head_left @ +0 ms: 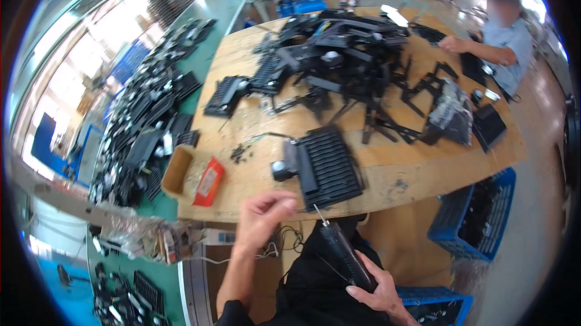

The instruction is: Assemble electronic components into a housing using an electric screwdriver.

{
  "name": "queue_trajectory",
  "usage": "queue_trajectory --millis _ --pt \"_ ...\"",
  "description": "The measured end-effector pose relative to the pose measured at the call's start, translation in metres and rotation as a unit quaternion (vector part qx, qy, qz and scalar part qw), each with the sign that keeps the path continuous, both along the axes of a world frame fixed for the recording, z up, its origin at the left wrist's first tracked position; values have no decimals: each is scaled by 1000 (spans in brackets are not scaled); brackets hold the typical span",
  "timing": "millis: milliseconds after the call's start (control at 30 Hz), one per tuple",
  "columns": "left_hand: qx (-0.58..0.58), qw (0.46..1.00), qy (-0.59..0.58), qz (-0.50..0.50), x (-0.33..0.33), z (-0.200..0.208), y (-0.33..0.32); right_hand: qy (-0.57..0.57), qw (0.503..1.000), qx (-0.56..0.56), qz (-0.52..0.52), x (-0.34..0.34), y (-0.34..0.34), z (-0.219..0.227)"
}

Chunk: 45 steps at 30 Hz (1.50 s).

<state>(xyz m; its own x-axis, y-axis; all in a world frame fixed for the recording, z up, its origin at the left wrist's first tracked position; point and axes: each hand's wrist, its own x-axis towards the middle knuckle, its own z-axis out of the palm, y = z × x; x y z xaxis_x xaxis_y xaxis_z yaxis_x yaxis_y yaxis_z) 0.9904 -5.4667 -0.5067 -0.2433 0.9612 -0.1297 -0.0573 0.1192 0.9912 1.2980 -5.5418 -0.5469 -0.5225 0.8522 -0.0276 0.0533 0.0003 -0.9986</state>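
My right hand (376,286) is wrapped round a black electric screwdriver (344,250), its thin bit pointing up at the near edge of a black finned lamp housing (330,166). I cannot tell whether the bit touches the housing. That housing lies on the wooden table's near part, with a round black sensor-like knob (282,170) on its left side and a short cable at the top. Left of the screwdriver tip, my left hand (266,214) is raised at the table edge, thumb and fingers pinched together. Whatever is between those fingertips is too small to make out.
An open cardboard box with a red flap (209,182) and loose small black parts (241,153) lie left. Behind rises a heap of black brackets and housings (339,54). A green bench (203,29) holds more housings. Blue crates (499,205) stand right; another person (508,42) works far right.
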Motion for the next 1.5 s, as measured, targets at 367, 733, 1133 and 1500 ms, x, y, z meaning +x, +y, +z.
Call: queue_trajectory --millis 367,733,1133,1500 --pt "-48 980 -177 -81 -13 -5 -22 -38 998 10 55 -8 6 16" --pt "-85 969 -88 -214 -30 0 -20 -57 997 44 21 -4 -1 16" --pt "69 949 303 50 -48 -14 5 27 979 -197 -31 1 -11 -13" --pt "85 781 612 90 -143 -55 95 51 974 -209 -72 9 -6 -18"
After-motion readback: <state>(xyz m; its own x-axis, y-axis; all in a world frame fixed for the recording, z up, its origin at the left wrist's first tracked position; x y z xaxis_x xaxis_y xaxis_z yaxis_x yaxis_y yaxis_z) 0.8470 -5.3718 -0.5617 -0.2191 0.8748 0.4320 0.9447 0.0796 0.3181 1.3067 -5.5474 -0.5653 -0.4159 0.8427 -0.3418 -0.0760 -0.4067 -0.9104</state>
